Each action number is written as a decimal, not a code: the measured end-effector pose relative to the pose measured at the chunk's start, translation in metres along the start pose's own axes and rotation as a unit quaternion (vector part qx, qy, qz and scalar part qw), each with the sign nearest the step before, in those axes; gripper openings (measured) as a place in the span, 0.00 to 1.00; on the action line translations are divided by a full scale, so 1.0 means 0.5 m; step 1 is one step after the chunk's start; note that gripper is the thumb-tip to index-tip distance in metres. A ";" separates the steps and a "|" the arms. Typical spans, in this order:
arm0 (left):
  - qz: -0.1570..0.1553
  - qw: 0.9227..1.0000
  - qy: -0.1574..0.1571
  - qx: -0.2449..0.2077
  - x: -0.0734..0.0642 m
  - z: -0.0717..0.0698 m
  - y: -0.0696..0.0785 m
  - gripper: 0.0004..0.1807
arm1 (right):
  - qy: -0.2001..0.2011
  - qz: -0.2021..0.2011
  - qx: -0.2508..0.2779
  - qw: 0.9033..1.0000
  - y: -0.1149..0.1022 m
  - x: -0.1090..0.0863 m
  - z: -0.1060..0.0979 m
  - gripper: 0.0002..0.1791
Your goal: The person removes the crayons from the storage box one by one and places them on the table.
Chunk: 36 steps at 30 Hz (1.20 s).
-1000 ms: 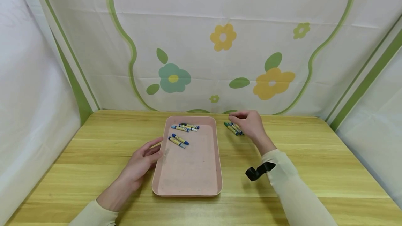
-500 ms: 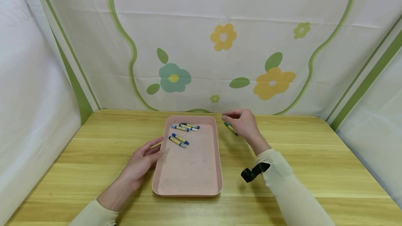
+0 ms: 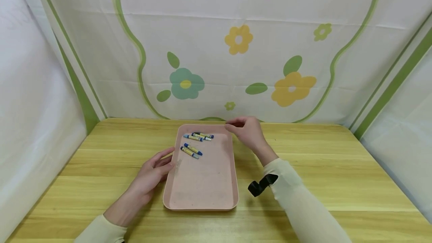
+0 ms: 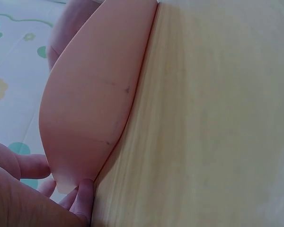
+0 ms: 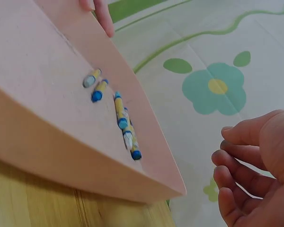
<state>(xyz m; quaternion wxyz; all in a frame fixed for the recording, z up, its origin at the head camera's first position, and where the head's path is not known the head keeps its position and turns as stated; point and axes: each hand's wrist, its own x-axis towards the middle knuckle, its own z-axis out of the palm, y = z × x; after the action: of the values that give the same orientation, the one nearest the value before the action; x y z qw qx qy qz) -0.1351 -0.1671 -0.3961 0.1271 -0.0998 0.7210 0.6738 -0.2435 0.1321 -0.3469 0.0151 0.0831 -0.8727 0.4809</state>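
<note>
- Left hand [image 3: 152, 173]: beside the tray's left wall, thumb and fingers extended and touching it from outside; the grip is loose, not clenched.
- Tray [image 3: 202, 186]: pink, on the desk [image 3: 310, 153], its long axis running away from the person; five crayons lie inside, toward the far left.
- Pale-tipped crayon [image 3: 190, 153] and blue-ended crayon [image 3: 193, 149]: side by side, long axes nearly parallel, slanting from far left to near right; the left hand is the nearer, just across the wall.
- Light-blue crayon [image 3: 192, 137], white-tipped crayon [image 3: 203, 137] and dark-ended crayon [image 3: 207, 135]: a cluster by the far wall, long axes mostly crosswise to the tray; in the head view the right fingertips lie just beyond its right end.
- Right hand [image 3: 248, 132]: at the tray's far right corner, the cluster lying to its left and slightly toward the person. Thumb and forefinger are bent close together in the right wrist view; whether this grip encloses anything cannot be told. The crosswise crayons point roughly toward it.
</note>
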 end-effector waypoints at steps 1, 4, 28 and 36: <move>0.000 1.000 0.000 0.000 -0.001 0.000 0.000 0.30 | -0.002 -0.003 0.000 1.000 -0.004 -0.001 0.004 0.13; 0.001 1.000 -0.001 0.000 -0.001 0.000 0.001 0.30 | -0.007 -0.006 0.001 1.000 -0.015 -0.001 0.014 0.13; 0.003 1.000 -0.003 0.000 -0.003 0.000 0.002 0.30 | -0.046 -0.021 0.019 0.999 -0.093 0.004 0.113 0.12; 0.006 1.000 -0.006 -0.001 -0.004 0.000 0.003 0.30 | -0.054 -0.009 0.006 0.998 -0.112 -0.001 0.134 0.13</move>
<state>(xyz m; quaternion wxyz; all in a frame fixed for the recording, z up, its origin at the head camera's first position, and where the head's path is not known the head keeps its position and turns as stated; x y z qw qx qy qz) -0.1334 -0.1671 -0.3942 0.1279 -0.0914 0.7201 0.6758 -0.2304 0.0465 -0.3362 -0.0278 0.1171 -0.8683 0.4812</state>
